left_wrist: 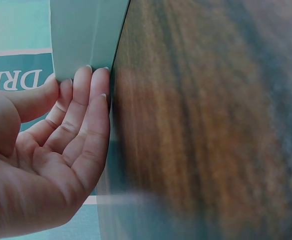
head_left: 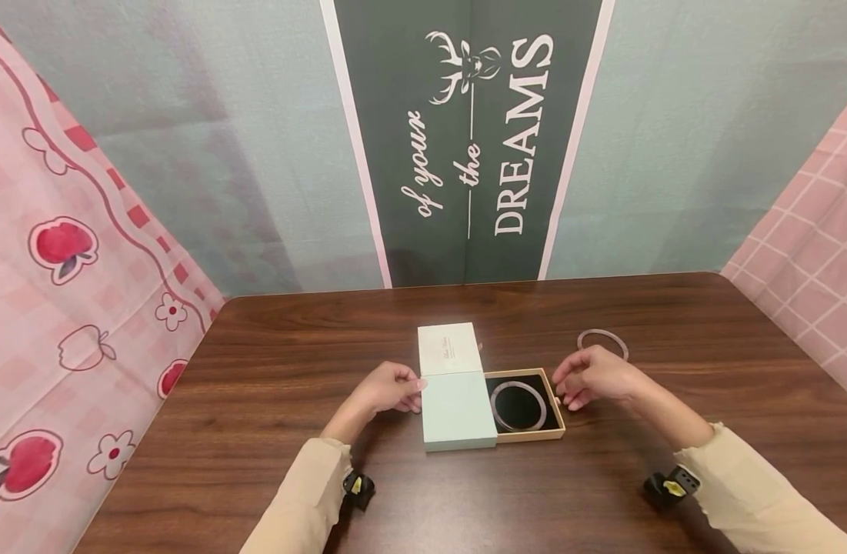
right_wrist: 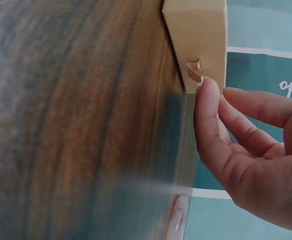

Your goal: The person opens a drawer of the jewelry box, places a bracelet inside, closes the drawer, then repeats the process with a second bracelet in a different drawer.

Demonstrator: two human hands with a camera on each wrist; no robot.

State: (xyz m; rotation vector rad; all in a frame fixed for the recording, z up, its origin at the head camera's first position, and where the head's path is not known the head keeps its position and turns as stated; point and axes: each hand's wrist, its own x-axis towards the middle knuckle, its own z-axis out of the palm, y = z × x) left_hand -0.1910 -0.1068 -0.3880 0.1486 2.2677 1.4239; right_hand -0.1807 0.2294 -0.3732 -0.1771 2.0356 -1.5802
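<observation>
A pale mint box sleeve [head_left: 458, 412] lies on the table with its drawer [head_left: 530, 437] partly out to the right. On the drawer's black lining sits a pale purplish bangle [head_left: 518, 406]. My left hand [head_left: 393, 387] touches the sleeve's left end, thumb at the top edge and fingertips against the side [left_wrist: 83, 42]. My right hand [head_left: 592, 377] is at the drawer's right end. In the right wrist view its fingertips are right at the small ribbon pull [right_wrist: 195, 70], not curled round it. A second bangle [head_left: 606, 335] lies beyond the right hand, partly hidden by it.
A white square piece with printed script [head_left: 449, 348] adjoins the sleeve's far edge. Everything lies on a dark wood table [head_left: 291, 331]. Behind it hangs a green cloth with lettering [head_left: 465, 154], with pink patterned cloths [head_left: 63, 308] at the sides.
</observation>
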